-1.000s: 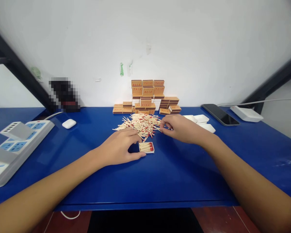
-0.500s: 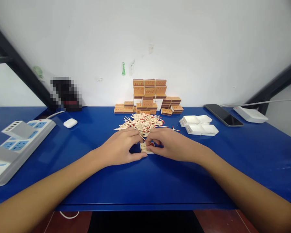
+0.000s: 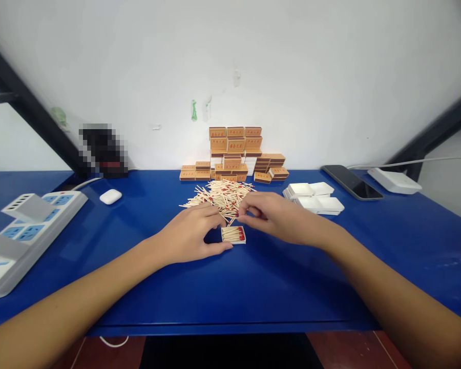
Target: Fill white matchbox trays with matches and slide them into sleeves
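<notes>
A small white matchbox tray [image 3: 245,242] lies on the blue table, filled with a row of matches [image 3: 232,234] whose red heads point right. My left hand [image 3: 194,230] curves around the tray's left side, fingers at its far edge and thumb at its near edge, closed on it. Beyond the tray spreads a loose heap of matches [image 3: 223,197] with red heads. My right hand [image 3: 272,215] is at the heap's right front edge, thumb and index finger pinched together on match ends there; how many they grip is hidden.
Orange matchboxes [image 3: 236,145] are stacked against the wall. White empty trays [image 3: 311,197] sit to the right, near a dark phone [image 3: 351,182] and a white box [image 3: 395,182]. At left are a power strip [image 3: 34,225] and a white earbud case [image 3: 110,196].
My right hand has moved from over the tray up and right to the heap's edge, uncovering the matches in the tray. My left hand has stayed in place.
</notes>
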Tool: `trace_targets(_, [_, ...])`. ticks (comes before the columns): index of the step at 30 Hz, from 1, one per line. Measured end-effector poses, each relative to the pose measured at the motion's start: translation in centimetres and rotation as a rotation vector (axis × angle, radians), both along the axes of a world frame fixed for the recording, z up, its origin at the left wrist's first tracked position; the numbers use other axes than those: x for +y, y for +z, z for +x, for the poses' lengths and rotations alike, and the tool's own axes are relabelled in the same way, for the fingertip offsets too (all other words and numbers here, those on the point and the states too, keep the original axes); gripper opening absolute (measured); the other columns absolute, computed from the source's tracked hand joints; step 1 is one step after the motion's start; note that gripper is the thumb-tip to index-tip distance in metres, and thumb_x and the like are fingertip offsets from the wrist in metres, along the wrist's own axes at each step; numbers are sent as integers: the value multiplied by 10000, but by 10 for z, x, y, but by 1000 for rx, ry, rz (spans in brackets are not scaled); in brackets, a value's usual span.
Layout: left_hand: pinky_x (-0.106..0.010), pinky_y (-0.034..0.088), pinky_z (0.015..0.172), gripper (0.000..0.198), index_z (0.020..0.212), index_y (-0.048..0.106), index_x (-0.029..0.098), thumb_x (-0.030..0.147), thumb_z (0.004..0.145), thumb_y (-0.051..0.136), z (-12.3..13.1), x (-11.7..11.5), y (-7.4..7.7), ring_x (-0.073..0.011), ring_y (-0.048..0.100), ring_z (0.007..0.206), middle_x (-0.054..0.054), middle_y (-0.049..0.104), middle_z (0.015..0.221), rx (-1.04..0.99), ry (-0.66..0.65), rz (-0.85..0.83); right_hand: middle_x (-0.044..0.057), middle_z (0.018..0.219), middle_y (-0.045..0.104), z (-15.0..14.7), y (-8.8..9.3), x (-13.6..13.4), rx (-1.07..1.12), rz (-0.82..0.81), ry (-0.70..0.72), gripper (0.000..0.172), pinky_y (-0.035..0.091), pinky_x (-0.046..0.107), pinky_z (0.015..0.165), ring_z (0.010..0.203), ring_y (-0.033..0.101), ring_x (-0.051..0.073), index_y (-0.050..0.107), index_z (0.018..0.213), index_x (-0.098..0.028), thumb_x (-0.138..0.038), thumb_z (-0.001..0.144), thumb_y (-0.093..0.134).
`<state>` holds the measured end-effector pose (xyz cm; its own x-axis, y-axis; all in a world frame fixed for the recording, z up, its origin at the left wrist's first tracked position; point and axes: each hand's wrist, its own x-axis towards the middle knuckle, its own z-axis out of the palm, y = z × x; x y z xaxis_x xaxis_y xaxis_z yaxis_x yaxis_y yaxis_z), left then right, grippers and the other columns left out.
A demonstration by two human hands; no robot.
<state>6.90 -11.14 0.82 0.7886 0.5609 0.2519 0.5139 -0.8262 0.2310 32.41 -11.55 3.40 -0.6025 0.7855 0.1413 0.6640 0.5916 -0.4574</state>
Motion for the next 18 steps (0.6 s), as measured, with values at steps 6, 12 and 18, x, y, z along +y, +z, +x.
trace_targets(6, [-367, 500, 796, 321, 1001, 699, 192, 509, 947, 705, 0, -1, 1, -238, 646, 940, -47, 691, 950, 6, 5, -14, 40, 810, 627, 24, -3, 20, -203, 37, -175, 176, 334, 306, 645, 700, 517, 173, 629, 839, -197, -288, 977, 569])
trace_targets(12, [-381, 515, 813, 321, 1000, 707, 183, 501, 956, 690, 0, -1, 2, -247, 652, 945, -60, 691, 948, -17, -1, 0, 37, 801, 652, 20, -1, 20, -216, 6, -185, 126, 339, 301, 651, 692, 532, 167, 652, 852, -194, -227, 954, 587])
trace_targets(18, [-388, 528, 814, 339, 1044, 704, 186, 512, 951, 693, -2, -1, -2, -245, 648, 935, -59, 685, 952, -49, 5, -31, 37, 789, 660, 41, 3, 33, -190, 156, -393, 96, 336, 308, 621, 678, 541, 172, 679, 888, -189, -214, 910, 589])
